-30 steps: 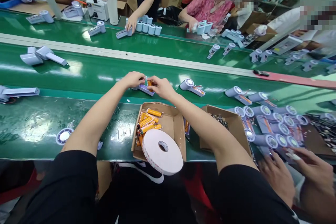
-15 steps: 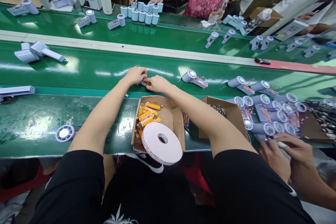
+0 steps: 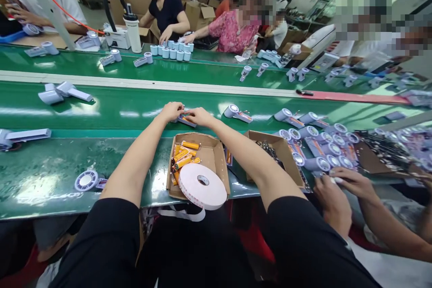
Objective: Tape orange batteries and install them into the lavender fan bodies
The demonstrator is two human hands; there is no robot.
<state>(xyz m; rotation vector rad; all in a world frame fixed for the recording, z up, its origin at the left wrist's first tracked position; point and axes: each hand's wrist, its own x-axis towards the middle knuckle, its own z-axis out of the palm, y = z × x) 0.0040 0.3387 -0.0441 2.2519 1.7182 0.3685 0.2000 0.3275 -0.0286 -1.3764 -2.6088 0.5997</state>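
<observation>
On the green belt, a pale lavender handheld fan (image 3: pixel 187 122) lies with its handle shell open towards me. An orange cylindrical battery (image 3: pixel 184 118) sits in the handle. My left hand (image 3: pixel 171 111) closes around the fan's head end, which it mostly hides; its fingertips pinch near the wires, too small to make out. From the right, my right hand (image 3: pixel 200 117) has its fingers bent down onto the battery and handle. Closer to me, a cardboard tray (image 3: pixel 218 155) holds several orange batteries (image 3: pixel 182 156) and a big white roll of tape (image 3: pixel 212 189).
A second cardboard box (image 3: pixel 290 162) with small dark parts stands under my right forearm. Many fan bodies (image 3: pixel 317 163) crowd the right, beside a co-worker's hands (image 3: pixel 334 202). Another fan (image 3: pixel 87 181) lies near my left elbow. Co-workers sit across the belt behind light-blue cylinders (image 3: pixel 173 54).
The orange battery, held upright over the handle by my right hand, has gone down into it. My left hand stays at the fan. The camera view has tilted up.
</observation>
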